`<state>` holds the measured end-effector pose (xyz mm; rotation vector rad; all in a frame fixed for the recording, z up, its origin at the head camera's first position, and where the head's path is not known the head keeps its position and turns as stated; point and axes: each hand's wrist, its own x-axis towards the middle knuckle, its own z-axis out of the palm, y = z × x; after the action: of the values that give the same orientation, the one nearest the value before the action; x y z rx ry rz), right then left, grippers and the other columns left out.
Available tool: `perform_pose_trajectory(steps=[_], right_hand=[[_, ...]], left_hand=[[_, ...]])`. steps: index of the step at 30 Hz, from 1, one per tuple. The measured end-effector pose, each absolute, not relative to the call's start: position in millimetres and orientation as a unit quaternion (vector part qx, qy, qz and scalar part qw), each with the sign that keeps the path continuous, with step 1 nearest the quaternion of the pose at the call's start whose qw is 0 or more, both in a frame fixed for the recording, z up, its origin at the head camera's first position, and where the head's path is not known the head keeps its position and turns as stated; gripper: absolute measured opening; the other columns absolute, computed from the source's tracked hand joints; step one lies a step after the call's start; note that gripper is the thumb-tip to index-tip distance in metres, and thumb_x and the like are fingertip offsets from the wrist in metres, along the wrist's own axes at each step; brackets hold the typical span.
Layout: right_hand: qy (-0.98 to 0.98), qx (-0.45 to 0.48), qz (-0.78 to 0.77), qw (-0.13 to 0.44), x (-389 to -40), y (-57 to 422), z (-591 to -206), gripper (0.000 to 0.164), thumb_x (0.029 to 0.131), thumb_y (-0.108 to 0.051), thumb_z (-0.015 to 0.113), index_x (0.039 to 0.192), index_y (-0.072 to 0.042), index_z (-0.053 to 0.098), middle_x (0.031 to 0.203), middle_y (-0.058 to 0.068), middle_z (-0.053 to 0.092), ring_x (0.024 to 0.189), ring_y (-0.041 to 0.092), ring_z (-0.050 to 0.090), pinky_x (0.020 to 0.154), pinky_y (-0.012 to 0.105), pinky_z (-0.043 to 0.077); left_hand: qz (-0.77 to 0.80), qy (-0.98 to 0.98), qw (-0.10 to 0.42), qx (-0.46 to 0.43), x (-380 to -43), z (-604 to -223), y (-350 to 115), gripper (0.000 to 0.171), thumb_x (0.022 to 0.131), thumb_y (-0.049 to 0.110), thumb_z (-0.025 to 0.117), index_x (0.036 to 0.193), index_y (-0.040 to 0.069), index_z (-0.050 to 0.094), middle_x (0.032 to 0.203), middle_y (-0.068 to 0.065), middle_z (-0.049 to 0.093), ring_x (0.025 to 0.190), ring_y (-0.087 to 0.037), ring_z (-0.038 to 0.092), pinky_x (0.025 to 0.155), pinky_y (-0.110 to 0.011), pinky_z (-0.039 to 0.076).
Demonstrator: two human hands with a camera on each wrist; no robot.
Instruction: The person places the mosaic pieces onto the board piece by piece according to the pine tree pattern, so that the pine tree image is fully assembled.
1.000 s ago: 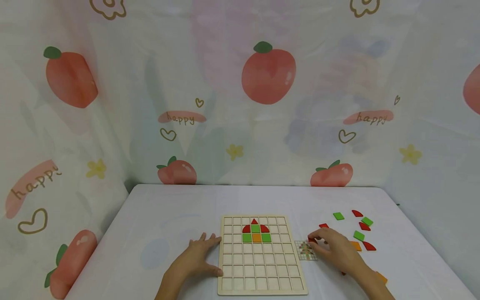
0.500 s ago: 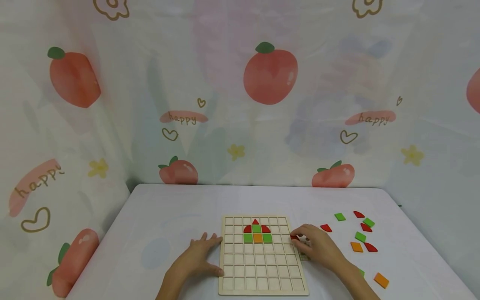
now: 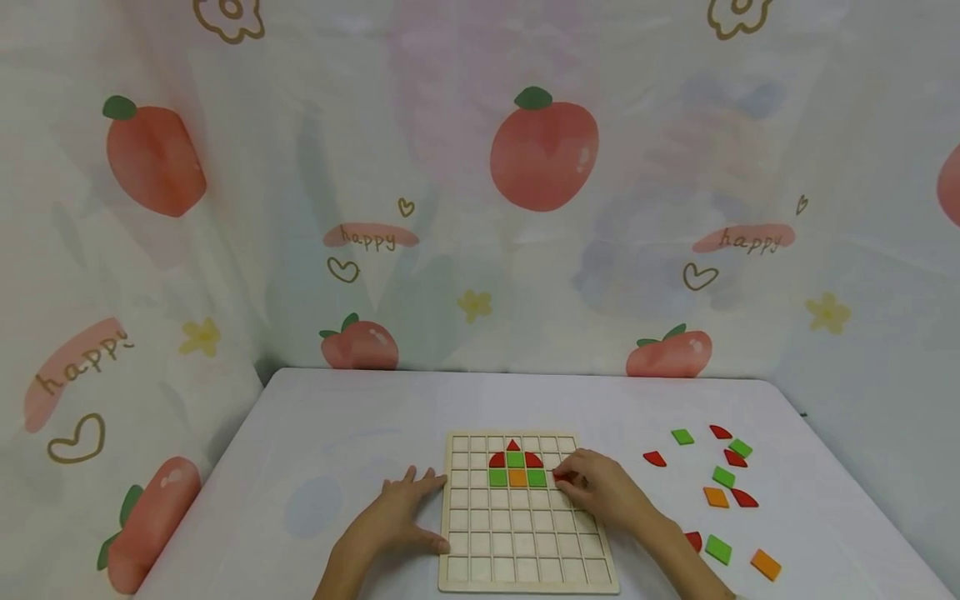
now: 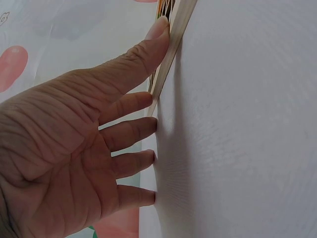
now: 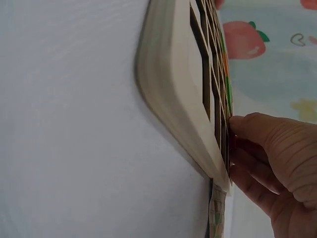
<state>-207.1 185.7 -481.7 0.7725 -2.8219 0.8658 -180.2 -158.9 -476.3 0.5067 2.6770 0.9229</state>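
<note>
A wooden grid board (image 3: 525, 546) lies on the table, with red, green and orange tiles set in its upper middle cells. In the head view my left hand (image 3: 390, 517) lies along the board's left edge; its fingers (image 4: 131, 134) are nearly straight and its thumb touches the rim in the left wrist view. My right hand (image 3: 603, 487) pinches a red tile (image 3: 559, 476) over the right side of the board, beside the row holding an orange tile (image 3: 517, 477). Fingers cover most of that red tile, hiding its shape.
Loose tiles lie to the right of the board: a red quarter-round one (image 3: 655, 459), a green square (image 3: 718, 549), an orange one (image 3: 766, 565) and several others. A small pattern card (image 5: 217, 210) lies by the board's right edge. Printed cloth (image 3: 525, 292) hangs behind the table.
My right hand has moved left from above the pattern card to over the board, carrying the red tile. The left hand stays at the board's edge.
</note>
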Motion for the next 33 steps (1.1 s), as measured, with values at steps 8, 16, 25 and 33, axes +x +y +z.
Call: perform_pose_trajectory(steps=[8, 16, 25, 33], right_hand=[[-0.911, 0.297, 0.275, 0.072, -208.5, 175.6, -482.6, 0.007, 0.089, -0.005, 0.077, 0.090, -0.011, 0.076, 0.094, -0.005, 0.070, 0.087, 0.007, 0.065, 0.075, 0.028, 0.060], [-0.922, 0.268, 0.269, 0.076, -202.8, 185.8, -482.8, 0.009, 0.089, -0.008, 0.078, 0.096, -0.015, 0.076, 0.096, -0.009, 0.069, 0.087, 0.005, 0.063, 0.076, 0.028, 0.059], [-0.944, 0.188, 0.259, 0.079, -195.8, 223.9, -483.2, 0.011, 0.091, -0.014, 0.077, 0.101, -0.018, 0.076, 0.094, -0.015, 0.065, 0.085, 0.005, 0.060, 0.075, 0.027, 0.058], [-0.949, 0.163, 0.250, 0.097, -188.4, 257.1, -475.3, 0.013, 0.090, -0.013, 0.079, 0.102, -0.015, 0.076, 0.096, -0.011, 0.068, 0.085, 0.010, 0.063, 0.071, 0.027, 0.058]], left_hand=[[0.318, 0.923, 0.136, 0.169, -179.6, -476.1, -157.8, 0.095, 0.066, 0.032, 0.096, 0.146, 0.003, 0.054, 0.154, -0.026, 0.046, 0.149, -0.052, 0.025, 0.116, -0.077, 0.017], [0.319, 0.922, 0.133, 0.172, -180.7, -477.9, -156.8, 0.095, 0.066, 0.033, 0.096, 0.146, 0.003, 0.055, 0.153, -0.026, 0.046, 0.149, -0.053, 0.025, 0.116, -0.076, 0.017], [0.316, 0.925, 0.136, 0.161, -180.5, -476.9, -156.5, 0.095, 0.065, 0.031, 0.097, 0.146, 0.004, 0.055, 0.154, -0.024, 0.046, 0.150, -0.051, 0.025, 0.117, -0.075, 0.016], [0.316, 0.926, 0.142, 0.148, -179.3, -475.9, -155.9, 0.094, 0.066, 0.032, 0.096, 0.146, 0.006, 0.055, 0.155, -0.023, 0.046, 0.151, -0.050, 0.024, 0.116, -0.076, 0.018]])
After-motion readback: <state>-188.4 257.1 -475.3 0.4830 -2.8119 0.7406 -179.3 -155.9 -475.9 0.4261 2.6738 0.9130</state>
